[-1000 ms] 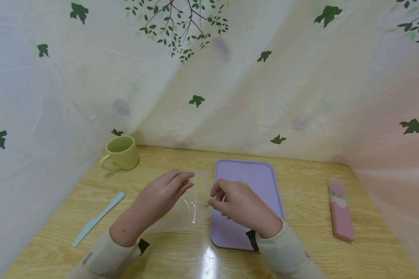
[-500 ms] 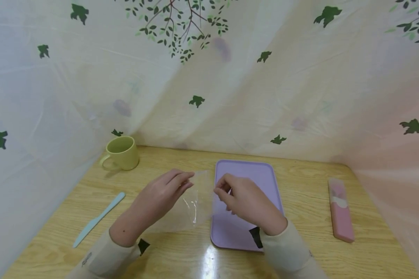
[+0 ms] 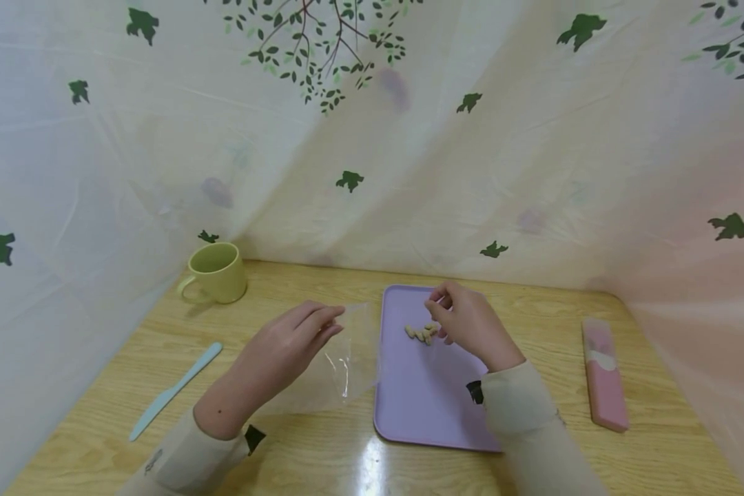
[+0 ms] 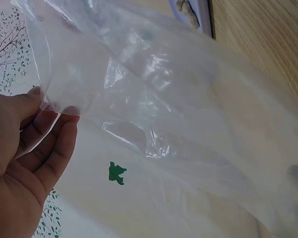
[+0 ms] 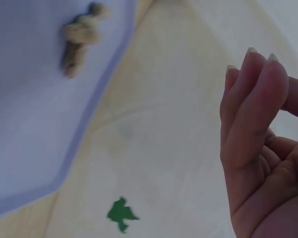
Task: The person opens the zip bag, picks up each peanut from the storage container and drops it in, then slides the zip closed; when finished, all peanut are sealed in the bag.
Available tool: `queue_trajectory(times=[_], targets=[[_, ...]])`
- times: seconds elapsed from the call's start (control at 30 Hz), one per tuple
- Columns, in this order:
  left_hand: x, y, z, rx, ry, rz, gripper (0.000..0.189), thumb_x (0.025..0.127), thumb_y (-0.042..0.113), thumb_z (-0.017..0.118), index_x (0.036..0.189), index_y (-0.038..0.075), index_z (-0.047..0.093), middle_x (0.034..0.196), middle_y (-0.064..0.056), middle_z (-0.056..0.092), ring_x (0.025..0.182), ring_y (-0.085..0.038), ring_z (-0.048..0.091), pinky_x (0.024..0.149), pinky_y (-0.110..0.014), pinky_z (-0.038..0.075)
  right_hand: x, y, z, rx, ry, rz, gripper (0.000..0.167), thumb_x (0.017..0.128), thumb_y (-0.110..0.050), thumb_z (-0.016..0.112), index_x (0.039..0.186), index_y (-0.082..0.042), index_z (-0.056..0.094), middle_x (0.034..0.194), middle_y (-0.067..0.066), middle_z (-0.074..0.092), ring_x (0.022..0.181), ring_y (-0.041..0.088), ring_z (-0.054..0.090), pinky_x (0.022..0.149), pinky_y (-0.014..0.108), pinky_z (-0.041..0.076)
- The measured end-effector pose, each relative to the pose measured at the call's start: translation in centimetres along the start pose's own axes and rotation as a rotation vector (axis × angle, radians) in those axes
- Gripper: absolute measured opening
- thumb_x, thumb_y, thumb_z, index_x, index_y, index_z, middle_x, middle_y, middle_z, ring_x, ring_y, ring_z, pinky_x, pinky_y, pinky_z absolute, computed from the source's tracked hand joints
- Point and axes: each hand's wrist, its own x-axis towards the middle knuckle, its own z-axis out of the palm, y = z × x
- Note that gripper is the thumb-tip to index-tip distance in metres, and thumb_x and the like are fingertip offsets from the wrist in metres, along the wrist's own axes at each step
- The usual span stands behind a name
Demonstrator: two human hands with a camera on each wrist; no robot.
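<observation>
My left hand (image 3: pixel 279 358) pinches the edge of a clear plastic bag (image 4: pixel 134 84) between thumb and fingertips. The bag hangs to the right of the hand, and its side overlaps the tray's left rim in the head view. Over the far half of a lilac tray (image 3: pixel 430 403) is my right hand (image 3: pixel 474 327), its fingers loosely bent and nothing showing between them. Just left of its fingertips several unshelled peanuts (image 3: pixel 419 335) lie grouped on the tray. The right wrist view shows the peanuts apart from those fingers (image 5: pixel 253 109).
A green mug (image 3: pixel 218 273) stands at the back left of the wooden table (image 3: pixel 310 455). In front of it lies a light blue plastic knife (image 3: pixel 175 391). On the right is a pink case with a clear end (image 3: pixel 606 386). A printed curtain (image 3: pixel 409 193) closes off the back.
The right hand has moved away from the bag's edge, right and farther back over the tray, bringing the peanuts into sight. My left hand and the bag stay nearly still.
</observation>
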Motion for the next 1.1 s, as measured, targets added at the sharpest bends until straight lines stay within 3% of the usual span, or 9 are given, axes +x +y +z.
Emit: queue_trajectory(times=[0.07,0.23,0.47,0.77,0.97,1.1], targets=[[0.0,0.0,0.0,0.0,-0.001,0.002,0.041,0.116,0.032,0.047,0.119,0.001,0.074,0.102,-0.005,0.075,0.08,-0.014,0.073,0.071,-0.026,0.065,0.6,0.9,0.2,-0.018,-0.017,0.028,0.02,0.109,-0.02,0.061,0.12,-0.003,0.065,0.103,0.017,0.074,0.069,0.019,0.072,0.062,0.032,0.064],[0.0,-0.1,0.0,-0.007,-0.007,0.006,0.028,0.111,0.024,0.061,0.12,0.0,0.074,0.101,-0.005,0.074,0.079,-0.014,0.072,0.07,-0.025,0.064,2.0,2.8,1.1,-0.092,-0.088,0.066,0.018,0.106,-0.017,0.066,0.115,-0.002,0.067,0.101,0.018,0.075,0.064,0.018,0.068,0.059,0.029,0.059],[-0.1,0.0,0.0,-0.007,-0.006,0.01,0.028,0.111,0.024,0.06,0.12,0.0,0.074,0.1,-0.005,0.074,0.078,-0.013,0.072,0.068,-0.024,0.064,2.8,4.1,2.9,-0.186,-0.17,0.087,0.014,0.102,-0.016,0.07,0.106,-0.003,0.067,0.081,0.01,0.07,0.06,0.018,0.066,0.055,0.026,0.052],[0.1,0.0,0.0,-0.012,-0.01,0.008,0.028,0.111,0.024,0.062,0.121,0.0,0.073,0.102,-0.006,0.075,0.08,-0.014,0.073,0.071,-0.025,0.065,3.2,4.4,4.0,-0.249,-0.143,0.07,0.014,0.099,-0.014,0.072,0.094,-0.006,0.062,0.077,0.008,0.066,0.056,0.018,0.065,0.055,0.025,0.05],[0.2,0.0,-0.1,-0.008,-0.01,0.01,0.031,0.112,0.025,0.059,0.12,0.0,0.074,0.101,-0.005,0.074,0.079,-0.014,0.072,0.071,-0.025,0.064,3.3,4.3,4.0,-0.259,-0.153,0.082,0.014,0.1,-0.015,0.071,0.095,-0.006,0.062,0.076,0.007,0.066,0.057,0.018,0.066,0.054,0.025,0.048],[0.1,0.1,-0.1,-0.011,-0.014,0.008,0.027,0.109,0.023,0.064,0.12,0.0,0.074,0.101,-0.006,0.074,0.079,-0.013,0.072,0.071,-0.025,0.064,3.0,4.2,3.9,-0.263,-0.16,0.084,0.014,0.102,-0.017,0.07,0.098,-0.005,0.064,0.077,0.008,0.067,0.059,0.019,0.066,0.055,0.026,0.05]])
